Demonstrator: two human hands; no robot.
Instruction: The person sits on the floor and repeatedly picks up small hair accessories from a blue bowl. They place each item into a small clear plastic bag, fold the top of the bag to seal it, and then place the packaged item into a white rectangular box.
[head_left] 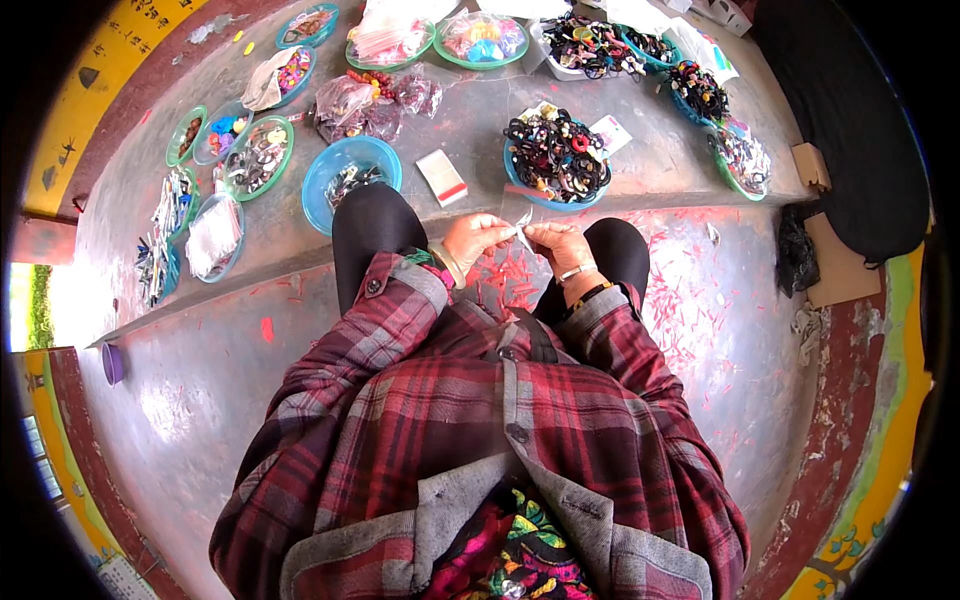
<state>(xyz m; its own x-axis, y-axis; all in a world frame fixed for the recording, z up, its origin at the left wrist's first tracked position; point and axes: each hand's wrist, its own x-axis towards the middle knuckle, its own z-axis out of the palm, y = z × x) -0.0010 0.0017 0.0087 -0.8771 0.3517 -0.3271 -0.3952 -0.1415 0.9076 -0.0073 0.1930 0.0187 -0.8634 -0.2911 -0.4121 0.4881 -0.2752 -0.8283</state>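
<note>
My left hand (477, 247) and my right hand (562, 252) meet between my knees, each in a pinch. A small whitish strip (523, 230), thin and see-through like plastic, is held between their fingertips; its exact kind is too small to tell. Just beyond the right hand stands a bowl (545, 204) heaped with dark hair ties (556, 150). Left of it lies a flat white box (440, 176) with a red edge. A blue bowl (318, 192) holding small dark and silvery pieces (352, 180) sits by my left knee.
More bowls and trays stand along the raised ledge (470, 120), with clear bags, beads and hair ties. Red scraps (690, 300) litter the floor. A purple cup (112, 363) stands far left. A black bag (797, 250) and cardboard (840, 262) lie at right.
</note>
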